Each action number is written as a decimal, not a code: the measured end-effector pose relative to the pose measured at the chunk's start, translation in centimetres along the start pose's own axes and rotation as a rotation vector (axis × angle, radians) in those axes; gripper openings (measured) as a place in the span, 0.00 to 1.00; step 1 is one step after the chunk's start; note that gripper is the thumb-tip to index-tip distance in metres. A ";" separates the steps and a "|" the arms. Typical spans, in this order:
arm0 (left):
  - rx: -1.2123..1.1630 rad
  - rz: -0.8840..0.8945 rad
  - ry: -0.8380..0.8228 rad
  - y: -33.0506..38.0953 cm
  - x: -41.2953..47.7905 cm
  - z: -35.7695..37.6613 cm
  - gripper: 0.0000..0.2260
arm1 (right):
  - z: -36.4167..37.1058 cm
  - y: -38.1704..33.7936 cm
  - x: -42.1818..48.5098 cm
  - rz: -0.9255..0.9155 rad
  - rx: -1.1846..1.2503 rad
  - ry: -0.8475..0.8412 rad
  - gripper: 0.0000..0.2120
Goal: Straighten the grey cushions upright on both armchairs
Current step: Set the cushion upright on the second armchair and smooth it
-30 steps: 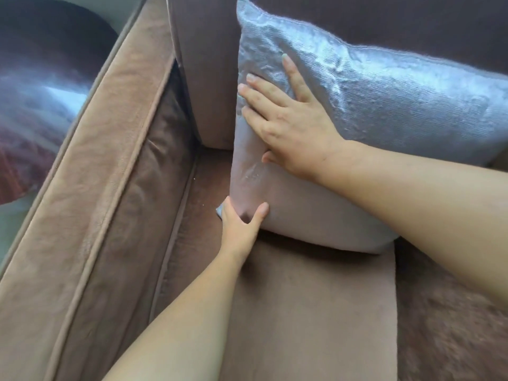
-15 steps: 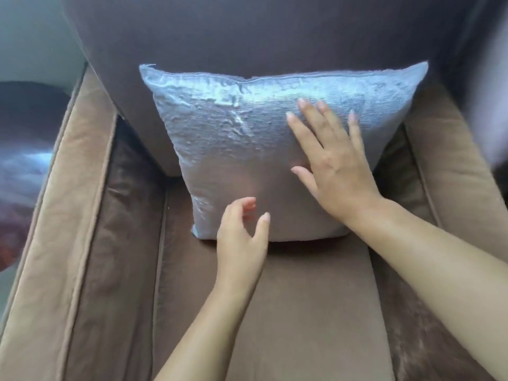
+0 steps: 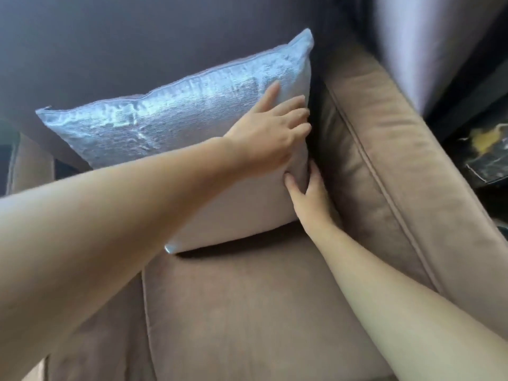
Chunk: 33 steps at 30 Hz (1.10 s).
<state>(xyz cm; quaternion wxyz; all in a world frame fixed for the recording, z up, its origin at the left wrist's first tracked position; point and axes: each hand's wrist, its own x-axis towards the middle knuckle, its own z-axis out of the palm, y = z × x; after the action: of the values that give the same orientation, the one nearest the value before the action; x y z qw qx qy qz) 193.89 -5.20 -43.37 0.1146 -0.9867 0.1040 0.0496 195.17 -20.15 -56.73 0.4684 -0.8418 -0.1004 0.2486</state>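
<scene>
A shiny grey cushion (image 3: pixel 176 125) stands tilted against the dark backrest of a brown armchair (image 3: pixel 247 312), its right side raised higher than its left. My left hand (image 3: pixel 269 133) reaches across the cushion's face and its fingers curl over the right edge. My right hand (image 3: pixel 305 188) pinches the same edge lower down, thumb in front and fingers behind, squeezed between the cushion and the right armrest (image 3: pixel 384 149). My left forearm hides the cushion's lower left part.
The seat pad in front of the cushion is bare brown fabric. Beyond the right armrest is a dark, glossy surface (image 3: pixel 483 158) with yellow markings. The left armrest (image 3: pixel 30 163) shows only as a sliver.
The view has swung to the right side of the chair. Both hands moved from the cushion's face and lower left to its right edge, and the cushion now sits tilted.
</scene>
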 end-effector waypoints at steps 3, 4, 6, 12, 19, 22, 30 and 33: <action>0.127 0.008 -0.014 -1.9 -0.2 0.7 0.31 | 0.9 2.5 -0.1 0.120 0.062 -0.107 0.49; 0.149 0.012 -0.009 -2.4 -0.4 0.9 0.32 | 1.2 3.5 0.0 0.131 0.067 -0.132 0.49; 0.180 0.017 0.009 -3.3 -0.7 1.3 0.34 | 1.7 5.0 0.3 0.106 0.053 -0.175 0.48; 0.221 -0.032 -0.022 -3.8 -0.4 1.6 0.34 | 2.4 6.3 2.4 0.188 0.049 -0.273 0.58; 0.060 -0.100 0.182 -4.0 -3.4 1.0 0.35 | -3.5 0.9 3.7 0.178 0.026 -0.411 0.43; -0.082 -0.315 0.245 -5.7 -7.2 1.1 0.36 | -4.9 -3.6 4.7 0.023 0.114 -0.235 0.39; -0.325 -0.960 0.086 -11.8 -17.3 1.2 0.33 | -7.0 -18.6 9.6 -0.344 0.179 -0.073 0.17; -0.321 -1.138 0.102 -14.6 -22.0 2.1 0.31 | -7.5 -19.7 11.2 -0.329 0.109 -0.028 0.18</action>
<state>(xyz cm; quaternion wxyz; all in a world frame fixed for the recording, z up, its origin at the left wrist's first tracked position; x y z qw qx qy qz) 175.49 13.48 -39.55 -0.0327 -0.8935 -0.4449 -0.0519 209.87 -10.55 -40.54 0.5461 -0.7839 -0.2297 0.1856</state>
